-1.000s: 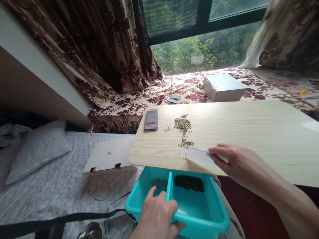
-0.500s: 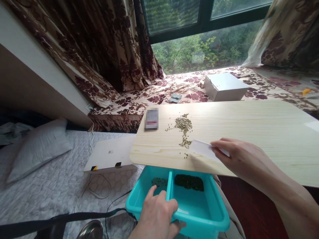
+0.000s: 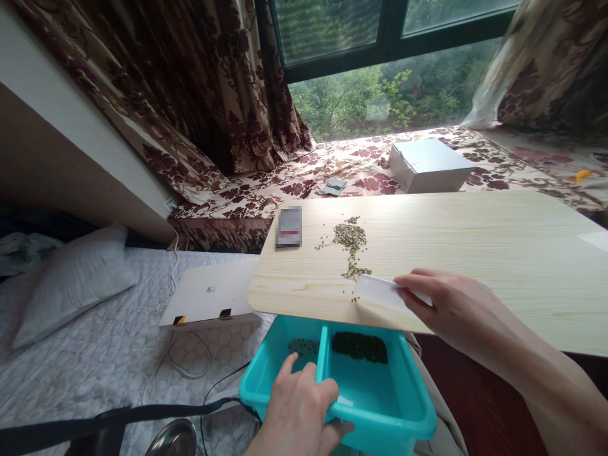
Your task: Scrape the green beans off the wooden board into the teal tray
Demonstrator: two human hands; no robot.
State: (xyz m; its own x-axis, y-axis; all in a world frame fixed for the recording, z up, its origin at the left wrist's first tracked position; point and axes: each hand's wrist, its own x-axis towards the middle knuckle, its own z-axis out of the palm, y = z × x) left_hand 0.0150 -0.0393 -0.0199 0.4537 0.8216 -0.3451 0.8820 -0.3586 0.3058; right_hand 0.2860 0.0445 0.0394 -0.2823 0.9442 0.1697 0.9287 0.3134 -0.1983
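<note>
A thin white card (image 3: 375, 290) is low over the counter (image 3: 498, 253), near its front edge and just below the greenish seeds (image 3: 350, 237), which lie toward eleven o'clock from it. It looks light and fairly stiff, probably easy to bend if pressed hard; its three o'clock end is the natural hold. There the right hand (image 3: 441, 297) pinches it, fingers closed on the edge, wrist low, forearm slanting in from four o'clock. The seeds seem hard and apt to roll. At six to seven o'clock sits a two-part teal tub (image 3: 380, 402), likely light, rigid and smooth, best held by its rim. The left hand (image 3: 304, 399), palm down, grips its near rim beside the divider (image 3: 323, 354), some fingers hidden.
</note>
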